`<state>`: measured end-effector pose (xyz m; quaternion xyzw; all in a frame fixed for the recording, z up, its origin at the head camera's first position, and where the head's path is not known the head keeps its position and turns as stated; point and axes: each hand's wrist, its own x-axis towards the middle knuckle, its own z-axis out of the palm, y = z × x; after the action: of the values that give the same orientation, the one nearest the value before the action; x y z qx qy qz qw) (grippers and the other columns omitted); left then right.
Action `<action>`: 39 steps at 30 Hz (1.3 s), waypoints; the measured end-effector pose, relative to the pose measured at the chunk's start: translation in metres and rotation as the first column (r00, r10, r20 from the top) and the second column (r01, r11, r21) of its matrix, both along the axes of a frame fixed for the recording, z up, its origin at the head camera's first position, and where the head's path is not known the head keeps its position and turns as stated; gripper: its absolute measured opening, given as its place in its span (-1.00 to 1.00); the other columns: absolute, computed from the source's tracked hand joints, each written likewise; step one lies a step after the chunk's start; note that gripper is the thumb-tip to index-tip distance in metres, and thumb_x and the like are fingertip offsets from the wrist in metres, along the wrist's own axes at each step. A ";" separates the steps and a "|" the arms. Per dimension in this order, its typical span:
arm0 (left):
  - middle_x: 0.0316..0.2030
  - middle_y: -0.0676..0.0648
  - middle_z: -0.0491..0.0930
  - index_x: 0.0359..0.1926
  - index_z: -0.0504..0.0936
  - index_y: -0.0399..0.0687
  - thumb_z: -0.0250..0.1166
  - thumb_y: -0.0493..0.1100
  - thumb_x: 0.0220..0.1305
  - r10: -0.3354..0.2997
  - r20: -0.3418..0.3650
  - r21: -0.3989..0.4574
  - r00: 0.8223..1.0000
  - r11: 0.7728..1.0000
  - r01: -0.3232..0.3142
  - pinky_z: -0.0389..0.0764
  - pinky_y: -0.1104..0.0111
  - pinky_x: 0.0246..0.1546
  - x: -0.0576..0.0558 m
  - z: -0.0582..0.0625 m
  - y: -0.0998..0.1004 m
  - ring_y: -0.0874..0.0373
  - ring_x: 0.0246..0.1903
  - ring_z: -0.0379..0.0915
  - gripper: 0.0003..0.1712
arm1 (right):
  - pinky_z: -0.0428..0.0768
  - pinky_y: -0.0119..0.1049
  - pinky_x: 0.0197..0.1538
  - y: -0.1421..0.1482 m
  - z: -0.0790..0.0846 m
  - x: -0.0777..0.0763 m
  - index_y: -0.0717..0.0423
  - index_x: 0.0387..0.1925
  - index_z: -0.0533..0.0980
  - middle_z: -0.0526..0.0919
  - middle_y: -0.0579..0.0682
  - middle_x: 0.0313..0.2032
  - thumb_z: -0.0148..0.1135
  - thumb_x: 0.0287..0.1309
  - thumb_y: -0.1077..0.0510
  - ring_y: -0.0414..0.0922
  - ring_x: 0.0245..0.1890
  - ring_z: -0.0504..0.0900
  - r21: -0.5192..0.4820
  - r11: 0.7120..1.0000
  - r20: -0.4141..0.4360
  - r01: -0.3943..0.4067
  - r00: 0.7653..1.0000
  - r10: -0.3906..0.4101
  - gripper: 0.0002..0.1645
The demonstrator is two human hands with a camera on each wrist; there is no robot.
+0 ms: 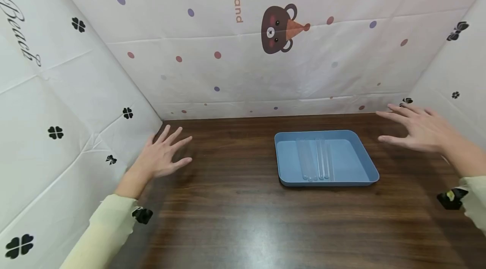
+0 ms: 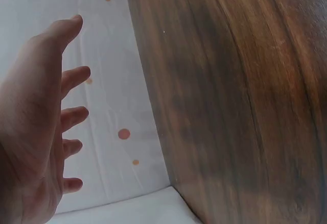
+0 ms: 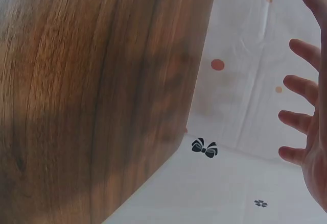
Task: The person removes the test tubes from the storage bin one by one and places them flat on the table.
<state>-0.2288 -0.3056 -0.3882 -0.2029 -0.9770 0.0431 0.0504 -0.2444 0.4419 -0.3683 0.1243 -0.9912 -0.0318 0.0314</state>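
Observation:
A shallow blue tray [image 1: 358,157] stands on the table right of the middle in the head view. Inside it, toward its left half, lie several clear glass tubes [image 1: 321,159] with rounded ends, side by side. My left hand [image 1: 162,154] hovers over the table's left side, fingers spread and holding nothing; the left wrist view shows the same hand [image 2: 38,117] with fingers apart. To the right of the tray my right hand [image 1: 415,129] is held up with spread fingers, nothing in it. The right wrist view has its fingers [image 3: 301,89] apart and a corner of the tray at the top.
The dark wooden table [image 1: 228,210] is enclosed by white printed sheets: a back one [image 1: 243,70] with dots and a bear, and side ones with black clovers and bows. A dark wrist device [image 1: 142,215] sits on each sleeve cuff.

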 end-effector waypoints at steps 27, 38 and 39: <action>0.83 -0.17 0.11 0.78 0.29 0.35 0.17 0.45 0.60 -0.019 0.074 0.069 0.997 0.998 0.014 0.14 -0.55 0.63 -0.013 0.010 0.033 -0.38 0.83 -0.11 -0.12 | 0.30 0.69 0.35 -0.025 -0.002 0.001 -0.13 0.76 0.28 0.18 0.34 0.76 0.44 0.47 -0.17 0.65 0.62 0.23 -0.372 0.925 0.051 -0.083 0.993 0.109 -0.02; 0.83 -0.15 0.09 0.78 0.27 0.34 0.14 0.46 0.61 -0.049 0.090 0.093 0.995 0.995 0.040 0.14 -0.57 0.62 -0.015 0.013 0.049 -0.36 0.84 -0.14 -0.12 | 0.32 0.58 0.40 -0.031 -0.012 0.007 -0.16 0.65 0.45 0.32 0.21 0.73 0.51 0.43 0.03 0.00 0.78 0.21 -0.532 0.834 -0.003 -0.147 0.985 0.172 -0.17; 0.83 -0.15 0.10 0.78 0.28 0.34 0.13 0.46 0.61 -0.052 0.087 0.092 0.995 0.995 0.044 0.15 -0.57 0.61 -0.016 0.014 0.051 -0.36 0.84 -0.13 -0.12 | 0.33 0.51 0.44 -0.031 -0.013 0.008 -0.15 0.62 0.47 0.35 0.16 0.72 0.51 0.43 0.04 -0.24 0.76 0.18 -0.537 0.831 -0.008 -0.146 0.986 0.168 -0.20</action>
<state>-0.2443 -0.2544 -0.3745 -0.2258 -0.9740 -0.0113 0.0170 -0.2368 0.4110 -0.3817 0.1922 -0.9475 0.2511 0.0475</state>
